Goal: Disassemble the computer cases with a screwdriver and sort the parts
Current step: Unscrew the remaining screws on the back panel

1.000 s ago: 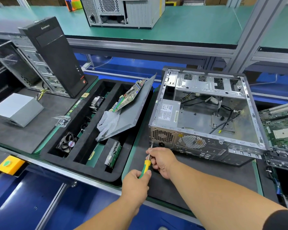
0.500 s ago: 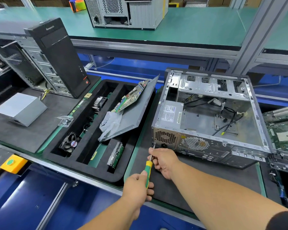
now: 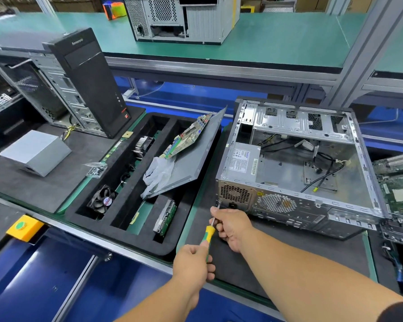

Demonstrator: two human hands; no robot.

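Observation:
An open grey computer case (image 3: 298,173) lies on its side on a black mat, its rear panel facing me, with the power supply (image 3: 242,160) still inside at the left. A screwdriver (image 3: 209,233) with a yellow and green handle points at the lower left corner of the rear panel. My left hand (image 3: 191,263) grips the handle. My right hand (image 3: 233,226) pinches the metal shaft just behind the tip, next to the case.
A black sorting tray (image 3: 116,203) to the left holds a fan (image 3: 104,199), a heatsink, a drive (image 3: 165,217), a side panel (image 3: 191,159) with a circuit board and a white glove. A loose power supply (image 3: 34,151), a screw bag (image 3: 96,169) and an upright black tower (image 3: 89,82) stand further left. A motherboard (image 3: 398,187) lies right of the case.
Both hands stay on the screwdriver at the same corner of the case; only the view has shifted slightly.

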